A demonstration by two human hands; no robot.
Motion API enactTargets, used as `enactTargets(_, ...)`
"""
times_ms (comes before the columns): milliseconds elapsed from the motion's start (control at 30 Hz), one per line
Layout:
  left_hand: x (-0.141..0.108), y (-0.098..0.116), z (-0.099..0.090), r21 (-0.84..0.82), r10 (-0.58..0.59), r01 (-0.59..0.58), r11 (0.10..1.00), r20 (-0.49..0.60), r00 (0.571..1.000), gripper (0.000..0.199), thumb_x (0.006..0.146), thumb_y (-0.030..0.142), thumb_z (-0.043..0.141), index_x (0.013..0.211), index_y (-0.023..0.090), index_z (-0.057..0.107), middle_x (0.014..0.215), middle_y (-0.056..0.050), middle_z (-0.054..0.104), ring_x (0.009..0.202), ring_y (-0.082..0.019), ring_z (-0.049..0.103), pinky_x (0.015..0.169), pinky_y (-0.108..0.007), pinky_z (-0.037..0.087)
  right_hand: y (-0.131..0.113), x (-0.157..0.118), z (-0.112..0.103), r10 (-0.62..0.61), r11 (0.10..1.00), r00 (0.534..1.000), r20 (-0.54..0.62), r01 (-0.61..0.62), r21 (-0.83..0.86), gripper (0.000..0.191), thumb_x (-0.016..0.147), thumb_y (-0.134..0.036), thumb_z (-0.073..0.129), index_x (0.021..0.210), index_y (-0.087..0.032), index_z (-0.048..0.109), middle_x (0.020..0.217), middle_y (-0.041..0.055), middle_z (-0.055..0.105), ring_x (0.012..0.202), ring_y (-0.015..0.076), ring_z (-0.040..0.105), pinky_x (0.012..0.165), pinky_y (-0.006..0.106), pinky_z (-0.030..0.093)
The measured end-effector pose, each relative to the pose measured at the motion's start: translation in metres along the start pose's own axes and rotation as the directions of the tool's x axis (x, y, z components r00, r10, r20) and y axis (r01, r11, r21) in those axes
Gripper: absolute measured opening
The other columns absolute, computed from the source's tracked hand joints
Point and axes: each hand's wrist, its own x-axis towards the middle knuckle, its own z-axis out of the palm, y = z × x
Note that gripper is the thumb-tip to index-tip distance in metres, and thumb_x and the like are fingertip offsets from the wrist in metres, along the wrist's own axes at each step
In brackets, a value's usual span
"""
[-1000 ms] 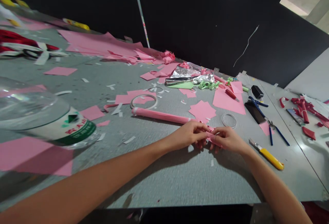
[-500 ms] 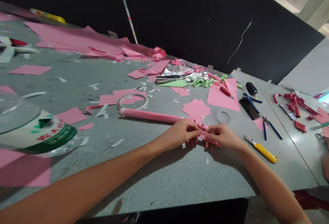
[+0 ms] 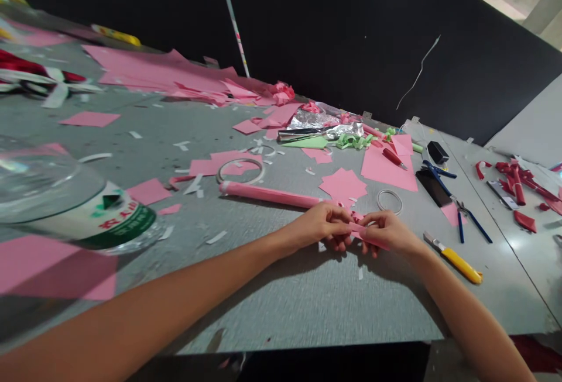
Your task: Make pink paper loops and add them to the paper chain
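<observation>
My left hand (image 3: 328, 225) and my right hand (image 3: 384, 233) meet over the grey table, both closed on a small strip of pink paper (image 3: 356, 229). Each pinches it between thumb and fingers. Just behind the fingertips shows a bit of dark red, crumpled material (image 3: 357, 216), partly hidden. A long pink paper roll (image 3: 272, 195) lies behind my left hand, its right end close to the fingers. Beyond the hands rests a stack of pink paper with jagged corners (image 3: 343, 186). A thin roll of tape (image 3: 390, 200) lies behind my right hand.
At left stands a large water bottle (image 3: 118, 218) by pink sheets (image 3: 57, 268). A yellow utility knife (image 3: 459, 264), blue-handled pliers (image 3: 472, 221) and a phone (image 3: 434, 188) lie at right. A larger tape ring (image 3: 240, 170), foil (image 3: 312, 119) and paper scraps lie further back.
The view has shifted a little, so the scene sits further right. Both hands keep their pinch on the pink paper strip, with little visible movement.
</observation>
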Motion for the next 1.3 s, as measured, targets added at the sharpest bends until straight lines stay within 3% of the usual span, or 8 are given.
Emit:
enactTargets(167,-0.002,0.003,-0.002,0.031,-0.007,0.006,0.999,0.031,0.999,0.046,0.084,0.057,0.080,0.095,0.012,0.077,0.080,-0.010,0.080,0.068,-0.021,0.078,0.062,-0.027,0.061,0.003,0.002,-0.001,-0.014,1.000,1.000,0.022,0.013,0.022,0.033,0.085,-0.046,0.079,0.093,-0.014,0.076,0.063,0.0026,0.074,0.045,0.0110,0.060,0.046,0.021,0.044)
enactTargets(300,0.000,0.002,-0.002,0.108,0.014,-0.015,0.994,0.011,1.000,0.044,0.084,0.056,0.080,0.085,0.013,0.077,0.071,-0.008,0.076,0.061,-0.018,0.074,0.057,-0.025,0.058,0.008,0.005,-0.003,-0.024,0.998,0.999,0.041,0.021,0.066,0.039,0.084,-0.052,0.082,0.093,-0.014,0.075,0.062,0.0028,0.073,0.045,0.0113,0.060,0.046,0.022,0.044)
enactTargets(433,0.002,-0.001,-0.001,0.117,0.051,-0.045,0.992,-0.052,0.997,0.039,0.085,0.051,0.077,0.079,0.013,0.074,0.066,-0.006,0.073,0.054,-0.016,0.070,0.052,-0.023,0.053,0.010,0.004,-0.008,-0.055,0.990,0.995,-0.081,0.065,0.124,0.038,0.082,-0.049,0.087,0.098,-0.016,0.076,0.070,0.0052,0.078,0.048,0.0115,0.061,0.047,0.022,0.045)
enactTargets(533,0.001,-0.002,-0.001,0.087,0.082,-0.068,0.994,-0.166,0.983,0.034,0.084,0.047,0.076,0.079,0.014,0.072,0.069,-0.007,0.074,0.054,-0.015,0.069,0.051,-0.023,0.052,0.009,0.004,-0.011,-0.070,0.969,0.981,-0.179,0.109,0.222,0.035,0.076,-0.039,0.091,0.099,-0.016,0.076,0.076,0.0058,0.079,0.051,0.0121,0.063,0.047,0.022,0.046)
enactTargets(667,0.000,0.000,-0.001,0.063,0.096,-0.083,0.995,-0.243,0.965,0.032,0.086,0.045,0.073,0.081,0.013,0.072,0.071,-0.007,0.075,0.055,-0.015,0.067,0.051,-0.023,0.052,0.009,0.006,-0.010,-0.036,0.933,0.977,-0.209,0.107,0.343,0.034,0.073,-0.032,0.092,0.099,-0.016,0.076,0.082,0.0071,0.081,0.056,0.0132,0.066,0.048,0.022,0.050)
enactTargets(967,-0.002,0.003,0.003,-0.067,0.038,-0.055,0.996,-0.227,0.973,0.025,0.086,0.035,0.075,0.086,0.010,0.076,0.072,-0.008,0.074,0.056,-0.014,0.067,0.053,-0.025,0.052,0.013,0.010,-0.007,-0.034,0.917,0.958,-0.285,0.144,0.373,0.028,0.076,-0.032,0.089,0.094,-0.014,0.078,0.077,0.0088,0.080,0.050,0.0119,0.064,0.047,0.022,0.052)
enactTargets(1100,-0.002,0.000,0.003,-0.178,0.037,-0.068,0.982,-0.168,0.985,0.030,0.085,0.034,0.080,0.102,0.009,0.079,0.073,-0.008,0.074,0.061,-0.016,0.068,0.059,-0.027,0.056,0.011,0.010,-0.008,-0.020,0.917,0.949,-0.313,0.142,0.372,0.027,0.072,-0.030,0.088,0.092,-0.014,0.079,0.077,0.0101,0.081,0.048,0.0126,0.064,0.045,0.023,0.052)
enactTargets(1300,-0.001,-0.002,0.002,-0.173,0.030,-0.056,0.983,-0.149,0.988,0.040,0.089,0.049,0.079,0.095,0.009,0.080,0.078,-0.011,0.075,0.066,-0.016,0.069,0.063,-0.027,0.056,0.011,0.009,-0.007,-0.029,0.925,0.949,-0.315,0.145,0.351,0.024,0.074,-0.029,0.087,0.092,-0.014,0.080,0.078,0.0101,0.082,0.049,0.0127,0.065,0.047,0.023,0.053)
